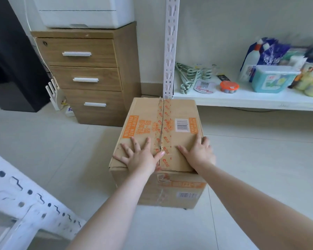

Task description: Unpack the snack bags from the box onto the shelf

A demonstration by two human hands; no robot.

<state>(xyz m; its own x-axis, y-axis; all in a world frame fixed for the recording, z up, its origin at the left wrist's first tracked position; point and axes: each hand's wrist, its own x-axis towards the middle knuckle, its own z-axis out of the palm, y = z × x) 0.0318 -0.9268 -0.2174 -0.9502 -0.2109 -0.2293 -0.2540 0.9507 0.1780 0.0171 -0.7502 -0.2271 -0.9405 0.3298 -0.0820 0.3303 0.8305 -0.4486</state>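
Observation:
A brown cardboard box (pixel 172 109) with orange print stands on the tiled floor, its top flaps closed along a taped middle seam. My left hand (pixel 139 156) lies flat on the near left flap, fingers spread, thumb at the seam. My right hand (pixel 199 152) rests on the near right flap with its fingers over the right edge. No snack bags are visible; the inside of the box is hidden. The white shelf (pixel 242 100) runs behind and right of the box, low above the floor.
The shelf carries green hangers (pixel 188 74), an orange-lidded tub (pixel 229 86), a teal container (pixel 273 80) and cleaning bottles (pixel 257 55). A white upright post (pixel 170 47) stands behind the box. A wooden drawer cabinet (pixel 90 76) is at left; a white rack frame (pixel 25 199) at lower left.

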